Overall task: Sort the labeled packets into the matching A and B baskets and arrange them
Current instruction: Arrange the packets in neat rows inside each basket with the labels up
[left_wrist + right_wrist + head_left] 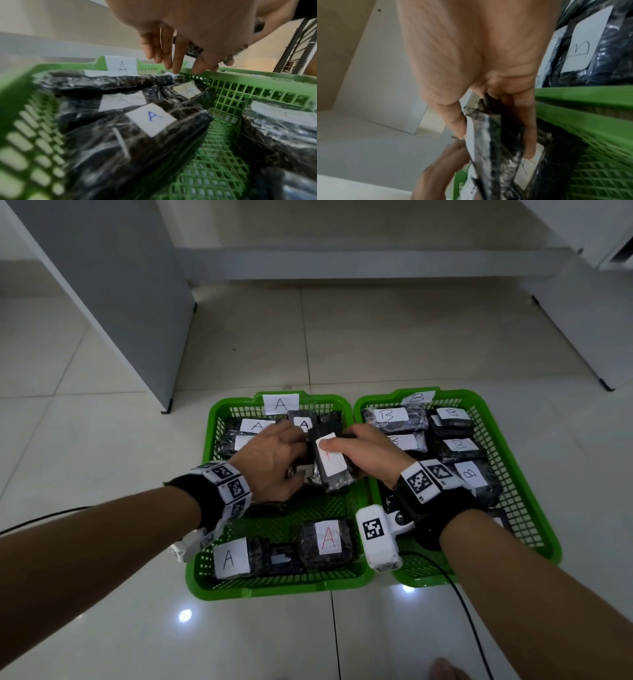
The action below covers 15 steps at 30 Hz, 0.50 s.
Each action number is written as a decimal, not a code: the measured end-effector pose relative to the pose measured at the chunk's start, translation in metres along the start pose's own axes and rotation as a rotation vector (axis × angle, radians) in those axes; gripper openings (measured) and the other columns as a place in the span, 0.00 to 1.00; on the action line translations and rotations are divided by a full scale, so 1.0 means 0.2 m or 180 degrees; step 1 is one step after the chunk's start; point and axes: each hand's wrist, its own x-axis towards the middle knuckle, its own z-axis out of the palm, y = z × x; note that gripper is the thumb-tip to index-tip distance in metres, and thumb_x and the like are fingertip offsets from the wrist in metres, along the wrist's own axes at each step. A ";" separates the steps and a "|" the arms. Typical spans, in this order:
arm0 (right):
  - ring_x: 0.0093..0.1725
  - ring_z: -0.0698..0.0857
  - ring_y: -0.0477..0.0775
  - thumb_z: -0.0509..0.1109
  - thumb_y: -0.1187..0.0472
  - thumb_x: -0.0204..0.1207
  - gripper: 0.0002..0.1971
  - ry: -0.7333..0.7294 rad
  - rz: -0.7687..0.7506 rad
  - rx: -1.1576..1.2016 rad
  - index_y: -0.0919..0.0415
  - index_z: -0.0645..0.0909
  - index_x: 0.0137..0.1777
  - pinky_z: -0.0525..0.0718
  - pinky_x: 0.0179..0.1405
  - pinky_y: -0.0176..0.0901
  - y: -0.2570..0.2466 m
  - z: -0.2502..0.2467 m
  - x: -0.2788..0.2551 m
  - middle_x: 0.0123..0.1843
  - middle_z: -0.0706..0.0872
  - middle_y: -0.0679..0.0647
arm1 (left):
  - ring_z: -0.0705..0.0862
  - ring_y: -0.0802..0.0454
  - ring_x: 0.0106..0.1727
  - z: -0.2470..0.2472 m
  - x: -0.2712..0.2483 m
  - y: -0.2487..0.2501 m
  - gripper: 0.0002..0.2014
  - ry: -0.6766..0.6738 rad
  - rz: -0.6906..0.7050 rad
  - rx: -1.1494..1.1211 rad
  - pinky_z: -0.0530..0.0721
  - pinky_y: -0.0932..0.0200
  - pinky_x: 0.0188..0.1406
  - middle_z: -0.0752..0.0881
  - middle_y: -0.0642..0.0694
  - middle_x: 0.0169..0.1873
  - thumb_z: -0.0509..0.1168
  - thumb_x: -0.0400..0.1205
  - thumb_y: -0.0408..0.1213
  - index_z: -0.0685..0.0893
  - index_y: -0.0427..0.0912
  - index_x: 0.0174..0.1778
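Baskets come first, being the biggest things on the floor: the A basket (205, 460) fills the lower middle of the head view and the B basket (534, 474) sits touching it on the right of the frame, each with a paper tag on its far rim so I can match letters at a glance. B looks settled — its B packets (392, 416) lie label-up in rows. A is only half arranged: the packets at its far end (255, 426) are crowded and overlapping, two more lie along the near wall (327, 539), and bare mesh shows between, so I judge the arranging is what remains.

My right hand (368, 453) reaches across from the B side, wrist low over the shared rims, thumb on top and fingers curled under the held packet (330, 462). That grip is closed on it, label upward with a red mark I take for an A, the packet raised above the middle of the A basket.

My left hand (270, 460) comes in from the lower left, palm down, over the far pile. In the left wrist view its fingers (176, 56) hang straight and slightly spread, holding nothing — open, ready, I think, to steady or shift the pile and make room.
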 end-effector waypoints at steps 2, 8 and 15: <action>0.51 0.88 0.49 0.78 0.49 0.76 0.13 -0.0222 -0.0009 -0.0130 0.53 0.85 0.55 0.84 0.49 0.43 -0.02 0.05 0.00 0.51 0.90 0.48 | 0.76 0.40 0.68 -0.02 -0.05 -0.03 0.27 0.0100 -0.0111 0.0305 0.76 0.39 0.67 0.81 0.40 0.65 0.64 0.74 0.50 0.83 0.38 0.64; 0.61 0.85 0.59 0.77 0.55 0.73 0.18 -0.0574 -0.0070 -0.0471 0.65 0.86 0.58 0.79 0.53 0.45 -0.05 0.14 0.00 0.55 0.88 0.59 | 0.30 0.39 0.85 0.06 -0.16 -0.08 0.48 -0.1329 -0.0948 0.0783 0.42 0.23 0.79 0.30 0.45 0.85 0.44 0.78 0.73 0.34 0.51 0.86; 0.42 0.83 0.55 0.79 0.50 0.67 0.18 -0.0755 0.0075 -0.0828 0.68 0.87 0.44 0.75 0.41 0.46 -0.08 0.23 0.07 0.43 0.89 0.60 | 0.28 0.41 0.85 0.13 -0.18 -0.09 0.45 -0.1391 -0.1005 0.0885 0.41 0.24 0.79 0.24 0.47 0.83 0.41 0.81 0.71 0.26 0.52 0.84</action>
